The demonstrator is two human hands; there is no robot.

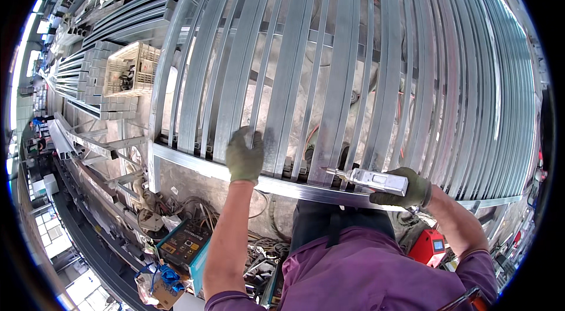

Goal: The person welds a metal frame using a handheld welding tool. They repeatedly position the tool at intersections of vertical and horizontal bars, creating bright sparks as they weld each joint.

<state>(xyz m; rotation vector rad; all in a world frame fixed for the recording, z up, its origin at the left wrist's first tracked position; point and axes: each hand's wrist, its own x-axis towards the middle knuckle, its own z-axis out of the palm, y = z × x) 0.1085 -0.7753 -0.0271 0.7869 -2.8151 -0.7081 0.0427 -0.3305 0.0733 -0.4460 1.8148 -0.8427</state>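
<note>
Sideways, welding torch [368,180] tip leftward

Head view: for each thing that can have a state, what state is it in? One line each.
Left hand: gloved, pressed flat on an upright bar of the frame.
Right hand: gloved, closed around the handheld torch.
Handheld torch: held level, nozzle pointing left at the frame's lower rail.
Metal bar frame: lying flat, bars side by side.
Plastic crate: resting on stacked tubes.

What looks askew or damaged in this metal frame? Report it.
Nothing stands out. The upright bars run evenly spaced; their curve is lens bend. The left hand rests on one bar; the right hand holds a grey tool.
</note>
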